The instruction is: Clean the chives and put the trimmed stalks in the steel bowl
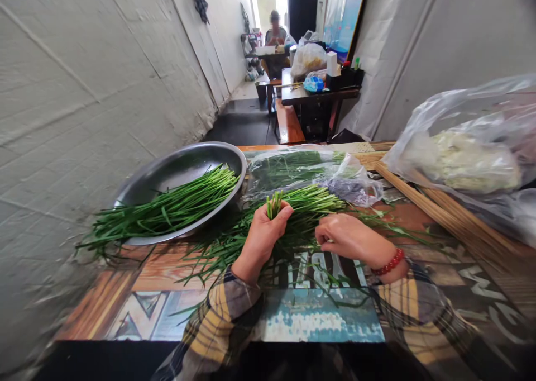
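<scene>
Fingers of the left hand [264, 233] wrap a small green bunch [274, 205], upright, pale ends topmost, above the table [320, 319]; the right hand's [349, 237] fingers curl, whether holding anything I can't tell, beside the stalk pile [320, 199], its pale ends rightward.

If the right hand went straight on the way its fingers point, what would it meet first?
Most likely the pile of green stalks, just ahead of the right hand, with the left hand beyond. Depth is unclear, so it might pass above them.

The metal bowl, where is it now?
In the head view, the metal bowl is on the left of the table, near the wall, left of the left hand, with green stalks in it.
</scene>
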The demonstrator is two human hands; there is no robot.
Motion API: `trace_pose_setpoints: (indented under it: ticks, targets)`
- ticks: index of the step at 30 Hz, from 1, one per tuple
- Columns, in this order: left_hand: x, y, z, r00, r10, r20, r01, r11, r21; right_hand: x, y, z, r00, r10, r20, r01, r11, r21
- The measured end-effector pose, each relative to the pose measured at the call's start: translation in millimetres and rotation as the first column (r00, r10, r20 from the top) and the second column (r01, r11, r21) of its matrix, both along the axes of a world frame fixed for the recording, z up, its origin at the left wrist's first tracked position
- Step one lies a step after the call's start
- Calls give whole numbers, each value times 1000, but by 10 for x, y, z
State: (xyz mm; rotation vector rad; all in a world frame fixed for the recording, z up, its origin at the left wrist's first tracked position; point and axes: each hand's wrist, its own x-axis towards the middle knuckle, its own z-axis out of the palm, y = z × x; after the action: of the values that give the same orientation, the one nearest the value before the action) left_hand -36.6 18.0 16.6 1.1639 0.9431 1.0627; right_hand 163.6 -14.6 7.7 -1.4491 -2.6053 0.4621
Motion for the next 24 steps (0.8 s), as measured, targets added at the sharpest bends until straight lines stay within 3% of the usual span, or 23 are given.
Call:
trace_pose_setpoints:
  ticks: [2, 5, 8, 12, 16, 19, 22, 24]
  targets:
    - [1, -5, -2, 1000, -15, -27, 15, 1000, 0, -4, 0, 2, 999, 19, -28, -19, 999, 29]
    - [10, -14, -14, 992, -74, -103, 79, 996, 43, -27, 11, 43, 976, 7, -216, 4, 999, 49]
    - [30, -26, -28, 968, -122, -218, 148, 983, 106, -61, 29, 93, 895, -55, -443, 92, 994, 62]
    - [48, -52, -16, 925, -236, -297, 287, 947, 144, -107, 54, 100, 777, -136, -614, 214, 975, 56]
    - [59, -75, -4, 918, -295, -263, 342, 928, 150, -141, 75, 27, 675, -204, -709, 245, 968, -45]
    - [71, -78, -38, 907, -337, -252, 372, 922, 105, -140, 87, -28, 538, -308, -784, 216, 950, -225]
    - [74, -68, -67, 923, -297, -244, 324, 943, 78, -103, 95, -40, 390, -389, -835, 190, 921, -340]
    - [67, -62, -60, 938, -249, -242, 275, 958, 80, -69, 98, -30, 384, -377, -843, 201, 925, -322]
